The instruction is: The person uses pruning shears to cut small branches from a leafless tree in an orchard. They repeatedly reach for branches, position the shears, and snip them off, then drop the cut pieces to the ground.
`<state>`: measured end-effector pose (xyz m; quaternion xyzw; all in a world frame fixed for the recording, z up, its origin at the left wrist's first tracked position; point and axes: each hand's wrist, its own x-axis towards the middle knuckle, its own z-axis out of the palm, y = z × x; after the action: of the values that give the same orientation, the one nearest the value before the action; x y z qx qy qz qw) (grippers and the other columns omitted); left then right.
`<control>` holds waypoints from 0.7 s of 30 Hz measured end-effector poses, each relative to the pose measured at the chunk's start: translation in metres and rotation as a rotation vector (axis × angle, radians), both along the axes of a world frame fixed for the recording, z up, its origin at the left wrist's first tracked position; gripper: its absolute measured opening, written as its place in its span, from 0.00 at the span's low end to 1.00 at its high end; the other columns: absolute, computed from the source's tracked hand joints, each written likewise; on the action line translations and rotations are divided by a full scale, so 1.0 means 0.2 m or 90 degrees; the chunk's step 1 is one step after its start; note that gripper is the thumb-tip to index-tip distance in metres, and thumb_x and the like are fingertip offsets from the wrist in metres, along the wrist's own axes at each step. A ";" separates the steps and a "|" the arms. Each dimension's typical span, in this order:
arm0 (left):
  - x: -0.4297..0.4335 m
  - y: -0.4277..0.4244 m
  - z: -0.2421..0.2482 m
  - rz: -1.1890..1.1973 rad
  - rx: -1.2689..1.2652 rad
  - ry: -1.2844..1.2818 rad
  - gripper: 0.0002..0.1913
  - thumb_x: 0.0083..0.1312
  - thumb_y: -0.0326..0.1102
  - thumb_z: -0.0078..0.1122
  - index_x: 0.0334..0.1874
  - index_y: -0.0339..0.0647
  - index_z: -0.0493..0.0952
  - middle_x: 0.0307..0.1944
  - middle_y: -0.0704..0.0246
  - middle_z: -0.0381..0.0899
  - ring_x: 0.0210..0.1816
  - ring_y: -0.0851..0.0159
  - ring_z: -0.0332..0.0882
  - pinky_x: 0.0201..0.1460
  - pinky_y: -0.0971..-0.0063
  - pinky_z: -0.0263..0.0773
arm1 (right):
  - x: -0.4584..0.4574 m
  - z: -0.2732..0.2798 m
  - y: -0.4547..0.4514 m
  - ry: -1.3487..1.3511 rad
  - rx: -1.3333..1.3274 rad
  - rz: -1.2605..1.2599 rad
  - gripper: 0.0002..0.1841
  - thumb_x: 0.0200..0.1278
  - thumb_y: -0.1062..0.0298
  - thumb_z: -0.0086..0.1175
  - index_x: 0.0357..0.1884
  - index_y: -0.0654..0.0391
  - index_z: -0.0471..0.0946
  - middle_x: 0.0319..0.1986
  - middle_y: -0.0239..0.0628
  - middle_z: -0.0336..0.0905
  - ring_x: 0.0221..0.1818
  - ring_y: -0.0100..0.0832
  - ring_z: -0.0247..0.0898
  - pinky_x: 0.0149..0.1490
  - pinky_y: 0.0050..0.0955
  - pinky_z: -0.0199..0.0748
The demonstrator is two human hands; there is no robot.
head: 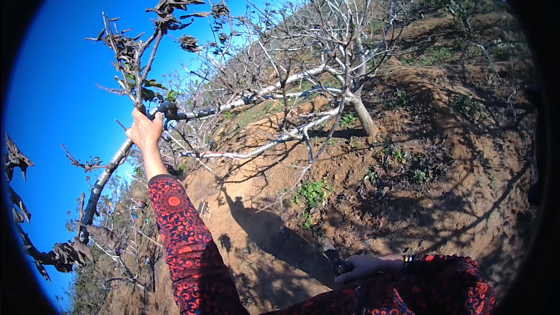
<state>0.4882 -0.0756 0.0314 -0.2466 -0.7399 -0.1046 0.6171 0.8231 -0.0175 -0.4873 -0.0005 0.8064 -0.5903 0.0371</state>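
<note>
My left hand (145, 127) reaches up and grips a tree branch at a fork, where upright shoots (139, 70) with dry curled leaves and a few green ones rise. From there a thick pale limb (105, 175) runs down to the left. Low on the right, my right hand (361, 267) is closed around the dark handle of a tool (334, 259) with a blade-like front part. The tool's exact kind is hard to tell in the shadow. It stays well apart from the branch.
A bare tree with a leaning trunk (364, 116) stands on the brown slope, its long pale limbs (262, 146) reaching left towards my raised arm. Green weeds (313, 194) grow below. Branches with dry leaves (65, 253) hang at the far left.
</note>
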 end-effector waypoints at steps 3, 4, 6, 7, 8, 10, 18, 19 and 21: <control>-0.01 -0.01 0.01 0.005 -0.005 0.000 0.34 0.53 0.51 0.58 0.56 0.33 0.62 0.42 0.55 0.80 0.46 0.51 0.77 0.53 0.60 0.59 | 0.02 -0.04 0.00 0.029 -0.044 0.018 0.24 0.55 0.39 0.56 0.25 0.54 0.79 0.19 0.28 0.76 0.24 0.22 0.71 0.32 0.26 0.67; -0.02 -0.02 0.01 0.011 -0.009 -0.015 0.34 0.53 0.51 0.58 0.56 0.35 0.61 0.42 0.55 0.80 0.46 0.51 0.77 0.53 0.59 0.59 | 0.02 -0.06 0.00 0.033 -0.069 0.023 0.25 0.55 0.39 0.55 0.25 0.55 0.80 0.18 0.29 0.76 0.24 0.23 0.72 0.33 0.28 0.67; -0.03 -0.01 0.02 0.000 -0.011 -0.036 0.34 0.54 0.51 0.57 0.57 0.36 0.61 0.41 0.56 0.80 0.46 0.51 0.77 0.52 0.59 0.59 | 0.02 -0.10 0.00 0.014 -0.129 0.011 0.22 0.58 0.42 0.55 0.26 0.53 0.79 0.19 0.25 0.75 0.25 0.19 0.70 0.32 0.24 0.66; -0.03 -0.01 0.02 0.017 -0.011 -0.043 0.34 0.53 0.51 0.58 0.57 0.36 0.60 0.42 0.55 0.80 0.46 0.51 0.77 0.52 0.59 0.59 | 0.02 -0.12 0.00 -0.035 -0.147 0.014 0.20 0.59 0.44 0.55 0.27 0.53 0.79 0.19 0.23 0.75 0.25 0.17 0.69 0.32 0.22 0.66; -0.03 -0.01 0.02 0.015 -0.008 -0.040 0.34 0.53 0.51 0.58 0.57 0.36 0.60 0.42 0.55 0.80 0.47 0.51 0.77 0.52 0.59 0.59 | 0.03 -0.14 0.00 -0.054 -0.149 -0.010 0.19 0.60 0.45 0.55 0.28 0.52 0.78 0.20 0.22 0.74 0.25 0.16 0.68 0.32 0.21 0.65; -0.04 -0.01 0.02 0.006 0.001 -0.009 0.35 0.53 0.50 0.58 0.58 0.36 0.60 0.43 0.55 0.80 0.48 0.52 0.77 0.52 0.59 0.59 | 0.06 -0.17 -0.01 -0.043 -0.159 -0.007 0.18 0.60 0.46 0.55 0.28 0.53 0.77 0.20 0.22 0.74 0.25 0.16 0.68 0.33 0.20 0.65; -0.06 -0.01 0.03 0.020 -0.013 -0.028 0.36 0.53 0.49 0.59 0.59 0.34 0.59 0.44 0.53 0.79 0.48 0.51 0.76 0.51 0.57 0.61 | 0.19 -0.13 -0.09 0.030 -0.424 -0.069 0.13 0.53 0.62 0.65 0.30 0.58 0.73 0.26 0.24 0.74 0.30 0.16 0.68 0.35 0.20 0.67; -0.06 -0.01 0.03 0.026 -0.017 -0.021 0.36 0.54 0.49 0.59 0.59 0.34 0.58 0.44 0.53 0.79 0.47 0.51 0.77 0.50 0.58 0.61 | 0.19 -0.13 -0.10 0.047 -0.438 -0.068 0.12 0.52 0.64 0.65 0.28 0.58 0.74 0.26 0.23 0.74 0.30 0.16 0.68 0.35 0.20 0.68; -0.06 -0.01 0.03 0.020 -0.017 -0.021 0.36 0.54 0.49 0.59 0.59 0.34 0.59 0.44 0.53 0.79 0.47 0.51 0.77 0.51 0.58 0.60 | 0.19 -0.12 -0.11 0.002 -0.436 -0.097 0.11 0.53 0.64 0.65 0.28 0.57 0.74 0.26 0.22 0.74 0.30 0.15 0.68 0.35 0.19 0.68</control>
<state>0.4762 -0.0772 0.0372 -0.2413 -0.7551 -0.0890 0.6030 0.8613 -0.0392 -0.5119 0.0464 0.5594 -0.8275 -0.0108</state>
